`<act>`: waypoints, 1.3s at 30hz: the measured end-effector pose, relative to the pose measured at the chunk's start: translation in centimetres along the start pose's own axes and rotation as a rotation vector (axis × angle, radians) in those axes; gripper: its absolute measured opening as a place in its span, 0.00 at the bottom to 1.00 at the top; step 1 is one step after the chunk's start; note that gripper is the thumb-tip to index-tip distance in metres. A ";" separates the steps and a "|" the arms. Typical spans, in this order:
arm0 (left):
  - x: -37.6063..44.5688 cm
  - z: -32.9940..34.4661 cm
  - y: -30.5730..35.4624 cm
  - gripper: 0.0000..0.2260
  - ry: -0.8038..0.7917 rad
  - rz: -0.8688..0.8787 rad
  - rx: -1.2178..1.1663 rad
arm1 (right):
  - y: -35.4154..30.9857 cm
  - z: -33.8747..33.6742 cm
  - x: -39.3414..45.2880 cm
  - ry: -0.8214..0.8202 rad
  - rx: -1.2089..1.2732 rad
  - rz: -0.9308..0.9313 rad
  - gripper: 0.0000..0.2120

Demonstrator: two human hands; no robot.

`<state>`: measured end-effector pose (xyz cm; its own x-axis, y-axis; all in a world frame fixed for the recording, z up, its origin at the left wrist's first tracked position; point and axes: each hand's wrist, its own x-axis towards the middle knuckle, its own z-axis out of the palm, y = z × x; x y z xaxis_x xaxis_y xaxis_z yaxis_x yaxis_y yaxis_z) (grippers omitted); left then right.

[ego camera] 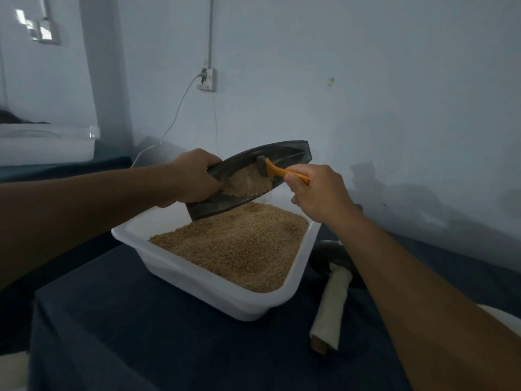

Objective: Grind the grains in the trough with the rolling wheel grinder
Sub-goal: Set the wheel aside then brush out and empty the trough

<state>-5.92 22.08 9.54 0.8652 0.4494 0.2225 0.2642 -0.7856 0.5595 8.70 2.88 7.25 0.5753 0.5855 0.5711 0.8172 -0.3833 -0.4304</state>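
Both forearms reach in from the bottom corners. Left hand [194, 176] grips the low end of the dark trough [253, 176], held tilted mid-frame over the white tub [214, 289], so it's up in the air, not on the table. Right hand [318, 190] pinches the orange handle of a small brush [277, 170], its head sitting in the grains [246, 183] still in the trough. Tub below is full of the same grain. Grinder [334, 292] lies at lower right, just beside the tub, cloth-wrapped handle toward the camera, wheel partly hidden behind the right arm. Dark blue tablecloth [141, 334], pale wall, socket [207, 79] with a white cable at upper center.
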 end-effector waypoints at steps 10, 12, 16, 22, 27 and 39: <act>1.2 -0.7 -1.6 0.12 0.139 0.160 0.204 | 0.8 -1.1 -1.3 -0.115 -0.047 -0.130 0.13; 1.1 -1.1 -2.0 0.13 0.165 0.205 0.256 | 1.5 -1.9 -1.5 -0.044 -0.077 -0.139 0.12; 0.7 -2.1 -2.2 0.16 0.210 0.271 0.324 | 2.0 -1.0 -1.1 0.063 -0.213 -0.068 0.10; 0.7 -3.9 -0.9 0.17 0.265 0.367 0.418 | -0.7 2.3 -0.6 -0.011 -0.128 -0.053 0.11; 0.5 -4.9 0.5 0.15 0.253 0.391 0.576 | -0.6 1.0 -1.4 -0.018 -0.095 -0.137 0.11; -1.3 -6.3 1.0 0.15 0.329 0.513 0.775 | 0.7 0.5 -3.0 -0.067 -0.233 -0.128 0.12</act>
<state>-9.49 23.39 14.88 0.8223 -0.0198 0.5686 0.1982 -0.9269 -0.3188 7.52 1.23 4.88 0.4700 0.6827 0.5595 0.8730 -0.4530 -0.1806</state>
